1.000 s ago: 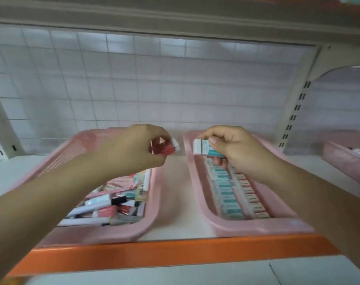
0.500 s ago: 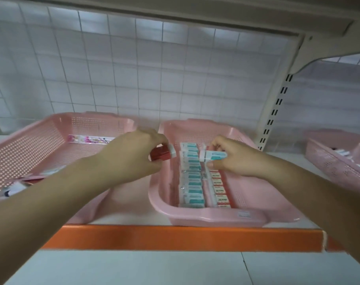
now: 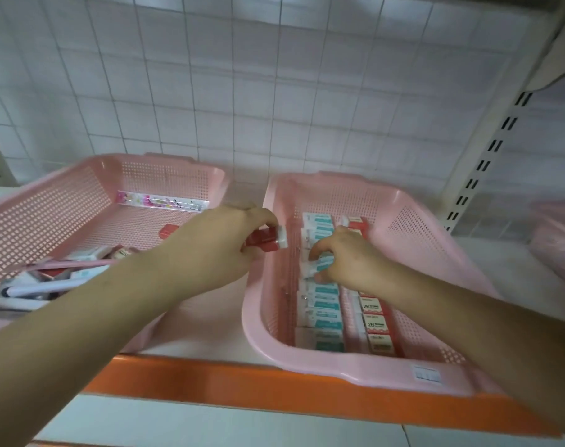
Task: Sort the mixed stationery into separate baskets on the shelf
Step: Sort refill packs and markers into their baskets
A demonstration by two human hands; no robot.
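At frame centre, above the left rim of the right basket: left hand (image 3: 216, 250) curled, thumb and fingers pinching a small rectangular red-sleeved eraser (image 3: 266, 241); white rubber end bare, pointing right; held in air, touching nothing else. Just right of it and lower, inside the basket: right hand (image 3: 349, 262) palm down, fingertips pinching a rectangular teal-and-white eraser (image 3: 320, 264) at the teal column (image 3: 323, 304); resting or just above, not resolvable.

Pink perforated plastic right basket (image 3: 339, 372): two columns running front to back, every eraser laid crosswise; teal on the left, red column (image 3: 376, 324) of 2B-labelled sleeves on the right.

Deciding relation: red column lies right of the left hand, past the teal column and past the right hand; long axis of the held red-sleeved eraser already roughly crosswise, matching the laid ones; right hand nearer, its wrist covering that column's middle. Judged: placement easier once the right hand is out of the way.

Counts: erasers in hand, 2; red sleeves showing, 4 (one beyond the wrist, three nearer); teal, roughly seven laid, blur forbids exactness; baskets, 3.

Outward: pink perforated left basket (image 3: 178, 161) with heaped pens (image 3: 49, 282), one small red box (image 3: 169, 230), one long flowered packet (image 3: 162, 201) at its back wall; third basket (image 3: 558, 240), blurred, far right; orange shelf edge (image 3: 242, 385) in front.
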